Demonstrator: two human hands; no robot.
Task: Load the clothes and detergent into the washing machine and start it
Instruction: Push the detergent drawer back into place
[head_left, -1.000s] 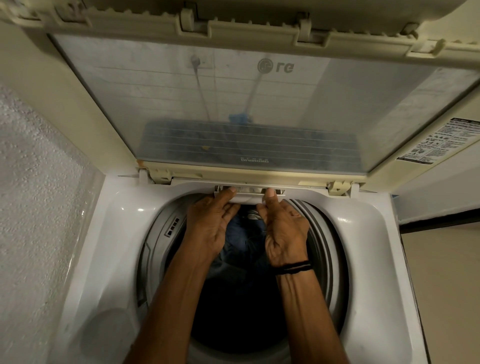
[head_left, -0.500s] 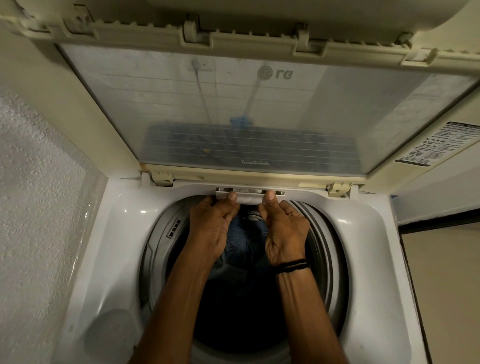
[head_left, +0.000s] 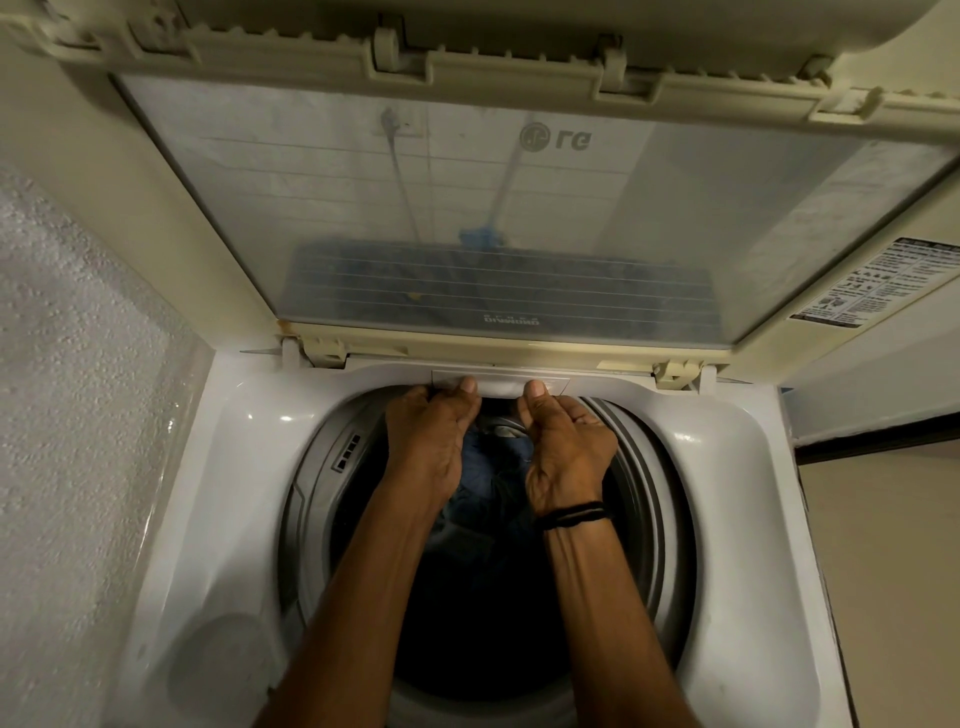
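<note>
Reaching over the open mouth of the washing machine (head_left: 727, 493), both hands meet at the detergent drawer (head_left: 498, 382), a small pale panel set in the back edge of the white top, just under the hinge line of the raised lid (head_left: 519, 208). The left hand (head_left: 431, 441) lays its thumb on the drawer's front, with its fingers folded down below the lip. The right hand (head_left: 563, 452) mirrors it just beside, thumb on the front and fingers bent under. Both appear to be gripping the drawer between thumb and fingers, though the fingertips are hidden beneath it, so I cannot tell whether they touch its underside.

Dark blue clothes (head_left: 483, 462) lie inside the drum (head_left: 639, 467), showing in the gap between the two hands, directly below the drawer; the lower part of the drum is in deep shadow. A black band (head_left: 571, 514) circles the right wrist. The lid stands tilted back, its cloudy pane carrying a mirrored logo, and a printed label (head_left: 883, 283) sits on its right frame. A rough textured wall (head_left: 62, 415) runs just beside the machine's left side
</note>
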